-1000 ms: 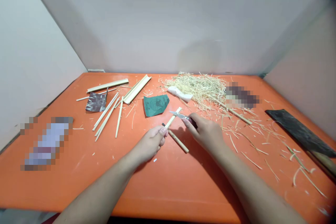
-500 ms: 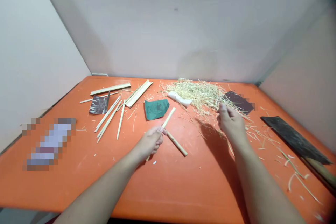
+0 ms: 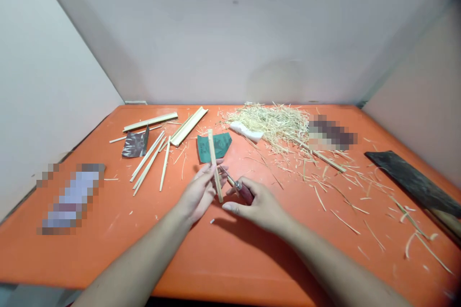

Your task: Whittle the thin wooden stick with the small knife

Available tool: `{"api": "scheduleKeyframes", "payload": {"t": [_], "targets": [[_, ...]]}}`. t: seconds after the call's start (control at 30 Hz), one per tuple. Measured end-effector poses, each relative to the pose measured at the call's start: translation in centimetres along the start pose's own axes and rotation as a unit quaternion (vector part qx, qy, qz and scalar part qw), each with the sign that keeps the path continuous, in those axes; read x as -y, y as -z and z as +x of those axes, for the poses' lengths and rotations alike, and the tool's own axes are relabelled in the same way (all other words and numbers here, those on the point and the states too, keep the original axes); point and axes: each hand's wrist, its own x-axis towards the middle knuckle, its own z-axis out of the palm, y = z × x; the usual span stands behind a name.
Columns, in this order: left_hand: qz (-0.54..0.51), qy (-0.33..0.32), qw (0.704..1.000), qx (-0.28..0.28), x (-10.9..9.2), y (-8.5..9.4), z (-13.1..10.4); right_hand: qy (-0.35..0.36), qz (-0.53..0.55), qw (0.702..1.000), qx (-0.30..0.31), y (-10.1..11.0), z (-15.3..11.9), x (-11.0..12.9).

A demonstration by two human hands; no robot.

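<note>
A pale bamboo strip point(image 3: 212, 146) stands nearly upright in my left hand point(image 3: 202, 192), held between thumb and fingers. My right hand point(image 3: 257, 201), close beside it, grips a tool with a dark red handle point(image 3: 245, 194). The tool's thin metal shaft points toward the strip and my left fingers. Behind the strip lies a green sandpaper piece point(image 3: 224, 145). Another bamboo strip point(image 3: 329, 160) rests at the right, by the edge of a pile of thin shavings point(image 3: 275, 122).
Several thin sticks point(image 3: 164, 163), split bamboo pieces point(image 3: 189, 127) and a dark sheet point(image 3: 135, 144) lie at the left. A white piece point(image 3: 247, 131) touches the shavings. A long dark blade point(image 3: 410, 180) lies at the right on the orange table point(image 3: 201, 268).
My right hand has come from the shavings to my left hand and now holds the red-handled tool. The strip in my left hand has turned more upright. A strip now lies by the shavings.
</note>
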Motion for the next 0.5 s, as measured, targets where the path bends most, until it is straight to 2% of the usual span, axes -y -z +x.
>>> {"api": "scheduleKeyframes", "payload": {"t": [0.1,0.23,0.37,0.5], "targets": [[-0.054,0.001,0.998,-0.010,-0.1,-0.5,-0.2,0.002,-0.027,0.999,-0.028,-0.8,0.1,-0.4],[-0.068,0.001,0.998,-0.009,-0.3,-0.7,-0.3,0.004,-0.026,0.997,-0.073,-0.8,0.4,-1.1],[-0.050,-0.019,0.999,0.000,-0.3,-0.5,-0.5,-0.012,0.098,0.991,-0.090,0.6,0.9,-1.2],[0.058,-0.041,0.997,0.018,-0.2,-0.1,-0.9,-0.067,0.229,0.962,-0.130,3.3,1.4,-1.2]]}}
